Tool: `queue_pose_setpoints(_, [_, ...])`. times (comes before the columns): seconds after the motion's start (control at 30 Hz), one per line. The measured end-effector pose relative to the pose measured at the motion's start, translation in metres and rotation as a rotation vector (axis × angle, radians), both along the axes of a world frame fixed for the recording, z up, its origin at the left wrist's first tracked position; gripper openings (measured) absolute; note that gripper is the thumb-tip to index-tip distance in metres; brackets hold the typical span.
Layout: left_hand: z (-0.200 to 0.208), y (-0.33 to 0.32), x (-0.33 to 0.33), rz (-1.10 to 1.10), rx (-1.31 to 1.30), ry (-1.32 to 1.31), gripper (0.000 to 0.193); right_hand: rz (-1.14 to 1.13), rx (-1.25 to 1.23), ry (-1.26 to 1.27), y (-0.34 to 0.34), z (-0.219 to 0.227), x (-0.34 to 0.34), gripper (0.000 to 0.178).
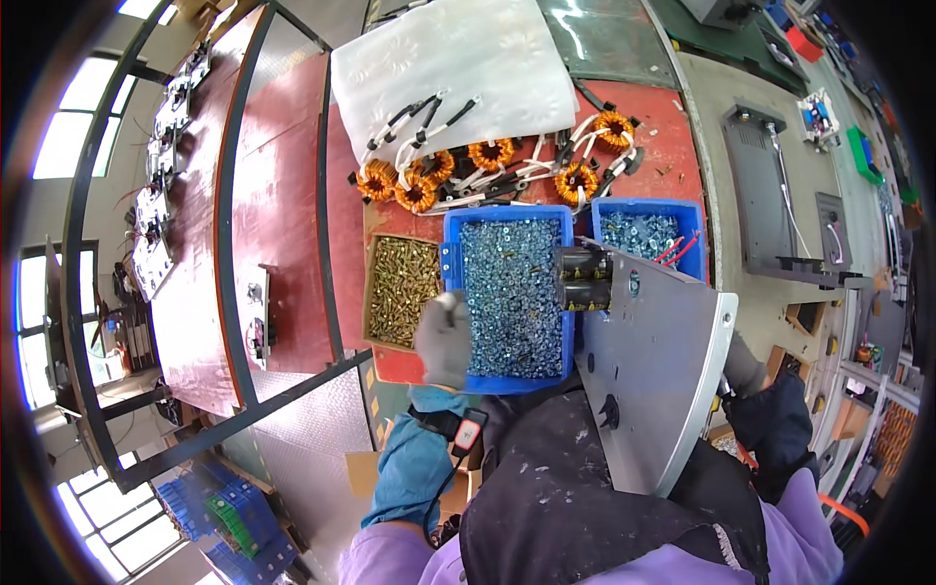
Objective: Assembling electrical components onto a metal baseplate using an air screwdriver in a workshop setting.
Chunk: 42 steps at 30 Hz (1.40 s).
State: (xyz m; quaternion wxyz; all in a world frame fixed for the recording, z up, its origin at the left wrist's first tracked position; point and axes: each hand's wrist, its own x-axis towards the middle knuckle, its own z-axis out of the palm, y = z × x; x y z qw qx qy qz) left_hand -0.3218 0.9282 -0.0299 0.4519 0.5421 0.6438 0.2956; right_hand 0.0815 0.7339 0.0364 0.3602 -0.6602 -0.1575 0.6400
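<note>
A grey metal panel (648, 366) stands tilted against my lap, with two black cylindrical capacitors (585, 280) and red wires at its upper end. My left hand (445, 341), in a grey glove, is above the seam between a cardboard box of brass-coloured fasteners (403, 288) and a blue bin of small silvery hardware (512, 292). Its fingers are curled together; whatever they may pinch is too small to make out. Beyond the panel's right edge is my gloved right hand (745, 367), its fingers mostly hidden by the panel.
Several orange copper-wound coils (490, 154) with pale leads lie on the red tabletop (673, 127) behind the bins. White padded sheeting (448, 78) covers the far side. Another blue bin (648, 207) stands behind the panel. Left is a black-framed rack (230, 185).
</note>
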Motion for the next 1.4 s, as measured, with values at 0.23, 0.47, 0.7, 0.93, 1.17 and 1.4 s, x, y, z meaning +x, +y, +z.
queue_pose_setpoints(0.23, [-0.012, 0.042, -0.059, -0.268, 0.123, 1.059, 0.039, -0.081, 0.114, -0.212, 0.03, 0.038, 0.0, 0.057])
queue_pose_setpoints(0.47, [-0.012, 0.041, -0.094, 0.169, -0.294, -0.114, 0.026, -0.116, 0.108, -0.273, 0.053, 0.093, -0.011, 0.061])
queue_pose_setpoints(0.7, [0.035, 0.037, -0.089, 0.141, -0.458, -1.379, 0.054, -0.098, 0.217, -0.376, 0.071, 0.121, -0.023, 0.075])
queue_pose_setpoints(0.93, [0.049, 0.057, -0.07, 0.045, -0.555, -1.239, 0.045, -0.077, 0.32, -0.361, 0.086, 0.145, -0.033, 0.08])
queue_pose_setpoints(1.17, [0.128, 0.102, 0.066, -0.307, -0.447, -0.968, 0.033, 0.155, 0.425, -0.567, 0.118, 0.162, -0.023, 0.066])
queue_pose_setpoints(1.4, [0.179, 0.122, 0.168, -0.329, -0.545, -1.126, 0.036, 0.449, 0.509, -0.708, 0.155, 0.185, -0.029, 0.056])
